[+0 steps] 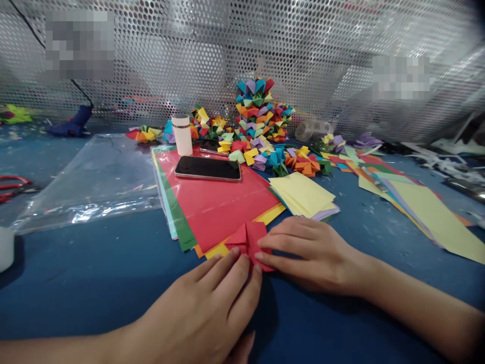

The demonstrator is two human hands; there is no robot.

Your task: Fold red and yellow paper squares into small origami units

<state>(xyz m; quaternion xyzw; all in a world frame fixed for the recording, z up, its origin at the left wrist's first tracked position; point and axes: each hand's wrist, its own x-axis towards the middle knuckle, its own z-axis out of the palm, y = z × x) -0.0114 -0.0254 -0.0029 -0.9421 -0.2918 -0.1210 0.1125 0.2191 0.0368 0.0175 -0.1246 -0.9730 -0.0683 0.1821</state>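
Note:
A small folded red paper (251,236) lies at the near corner of a stack of coloured sheets (215,207), with red on top. My left hand (200,303) rests its fingertips on the paper's near left edge; its thumb is lower down, apart from the fingers. On the right side of the paper, my right hand (314,253) presses down with its fingers stretched out. Both hands are open, touching the paper without wrapping round it. A black phone (208,168) lies on the stack.
Pale yellow squares (303,193), folded paper pieces (257,116), a white cylinder (182,135) and a glue gun (71,123) lie beyond my hands. Clear plastic (109,177) and red-handled pliers (15,187) are left; paper strips (428,207) are right.

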